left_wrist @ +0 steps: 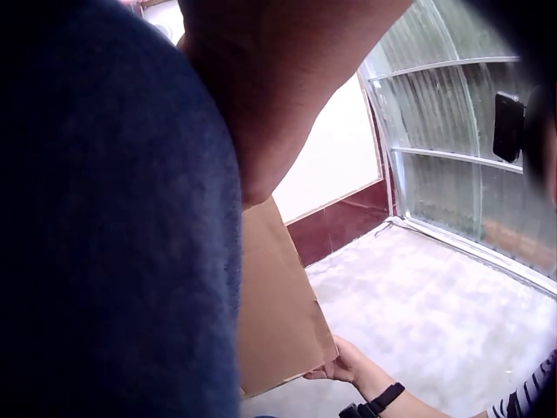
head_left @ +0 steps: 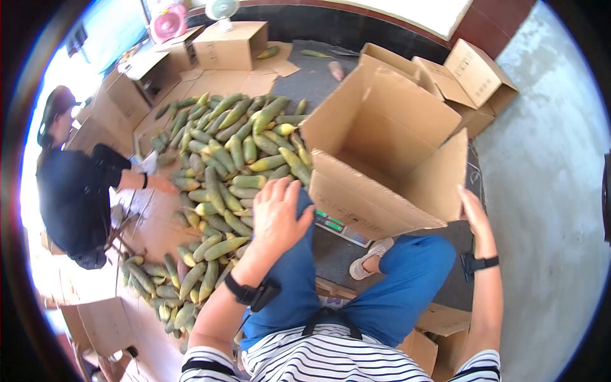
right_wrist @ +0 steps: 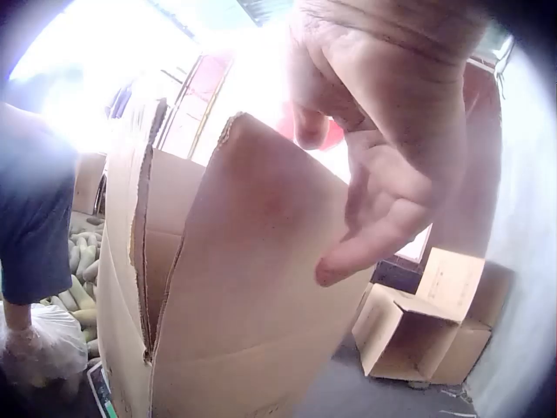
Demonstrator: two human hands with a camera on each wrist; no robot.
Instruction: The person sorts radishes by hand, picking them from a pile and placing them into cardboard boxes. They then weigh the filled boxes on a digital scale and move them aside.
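A tall open cardboard box (head_left: 382, 184) stands on a scale with a green-lit display (head_left: 331, 221), its flaps up. At the outer edge of its right flap, my right hand (head_left: 474, 213) touches the cardboard with fingers extended; the right wrist view shows the hand (right_wrist: 383, 148) against the flap (right_wrist: 252, 279). My left hand (head_left: 277, 216) rests on my left knee, fingers straight and holding nothing. Beyond that knee lies a big heap of long green radishes (head_left: 223, 159) with pale yellowish tips. In the left wrist view blue trouser cloth (left_wrist: 122, 244) hides much of the scene.
Another person (head_left: 76, 191) in dark clothes sits at the left, one arm reaching to the heap. More cardboard boxes (head_left: 477, 76) stand behind the tall box, and others (head_left: 223, 48) at the back left. Two fans (head_left: 168, 24) sit there. Grey floor (head_left: 547, 191) extends along the right.
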